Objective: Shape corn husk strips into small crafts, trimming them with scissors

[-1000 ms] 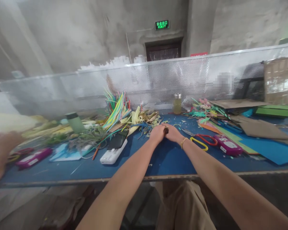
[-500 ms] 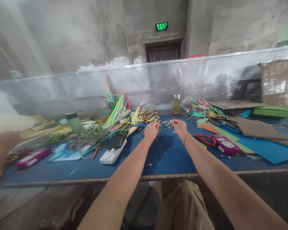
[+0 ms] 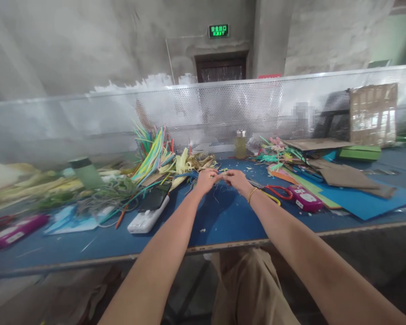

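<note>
My left hand and my right hand meet over the blue table, fingertips nearly touching. Both are closed in a pinch. Something small and pale may be between the fingers, too small to name. Just beyond and left of my left hand lie dried corn husks with blue strands. Red-handled scissors rest to the right of my right hand, close to its wrist. Small scraps are scattered around the fingers.
Colourful pipe cleaners stand at the back left. A phone lies on a white power bank. Purple devices sit on both sides, one at right. A bottle stands behind; cardboard and blue sheets lie right.
My hands have come together from a small gap, the fingertips now almost in contact. The view has turned slightly right, and the other person's arm at far left has mostly left view.
</note>
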The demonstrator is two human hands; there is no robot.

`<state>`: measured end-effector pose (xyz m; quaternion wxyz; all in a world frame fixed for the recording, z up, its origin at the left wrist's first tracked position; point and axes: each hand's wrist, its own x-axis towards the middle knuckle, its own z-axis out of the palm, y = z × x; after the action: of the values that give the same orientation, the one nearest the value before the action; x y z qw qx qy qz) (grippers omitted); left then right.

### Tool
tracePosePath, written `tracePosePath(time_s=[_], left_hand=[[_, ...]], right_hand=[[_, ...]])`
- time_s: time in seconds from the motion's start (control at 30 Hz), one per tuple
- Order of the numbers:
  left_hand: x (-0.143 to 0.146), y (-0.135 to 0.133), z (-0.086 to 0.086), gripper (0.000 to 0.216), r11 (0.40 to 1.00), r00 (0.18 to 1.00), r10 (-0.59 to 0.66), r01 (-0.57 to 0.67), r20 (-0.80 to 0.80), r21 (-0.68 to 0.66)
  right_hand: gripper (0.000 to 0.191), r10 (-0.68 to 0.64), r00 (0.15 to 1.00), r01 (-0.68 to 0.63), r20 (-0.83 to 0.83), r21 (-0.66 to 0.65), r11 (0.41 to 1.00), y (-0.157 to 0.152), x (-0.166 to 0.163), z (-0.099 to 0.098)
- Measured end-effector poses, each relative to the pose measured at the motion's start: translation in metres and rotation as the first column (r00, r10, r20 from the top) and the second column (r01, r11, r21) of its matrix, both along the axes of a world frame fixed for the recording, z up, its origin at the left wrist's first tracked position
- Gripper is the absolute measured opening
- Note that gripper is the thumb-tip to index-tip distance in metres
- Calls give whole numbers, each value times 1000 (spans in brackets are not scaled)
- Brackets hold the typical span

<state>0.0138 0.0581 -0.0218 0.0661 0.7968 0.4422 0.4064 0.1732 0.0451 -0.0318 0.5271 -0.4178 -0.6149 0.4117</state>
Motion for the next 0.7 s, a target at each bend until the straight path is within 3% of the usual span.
tracePosePath(time_s=[0.1, 0.23, 0.33, 0.43, 0.5, 0.57, 0.63, 0.7], left_hand=[[-5, 2, 3, 16, 999, 1000, 29, -29, 1, 22], [-24, -3, 4, 21, 966, 963, 254, -249, -89, 66], [-40, -5, -2, 49, 914, 897, 392, -405, -202, -24], [-49, -1, -8, 28, 905, 902, 366, -402, -227, -138], [-51, 4, -8, 7, 922, 933, 350, -359, -81, -144], [-51, 11, -7, 8, 927, 900, 373, -351, 225, -132], [-52, 18, -3, 12, 921, 721, 377, -355, 581, -158], [-55, 23, 0, 13, 928, 450, 323, -322, 833, -186]], right_hand=[[19, -83, 996, 82, -35, -27, 996, 3, 2, 2], [27, -347, 936, 348, 62, -2, 938, 8, 14, 3], [33, -463, 852, 463, 242, 62, 884, 9, 22, 3], [43, -509, 774, 500, 376, 129, 856, 6, 24, 4], [45, -512, 741, 501, 434, 150, 852, 4, 23, 6], [44, -497, 729, 492, 470, 145, 858, 2, 21, 8], [43, -480, 725, 477, 495, 143, 867, 0, 20, 9], [41, -469, 716, 451, 517, 171, 876, -3, 17, 10]])
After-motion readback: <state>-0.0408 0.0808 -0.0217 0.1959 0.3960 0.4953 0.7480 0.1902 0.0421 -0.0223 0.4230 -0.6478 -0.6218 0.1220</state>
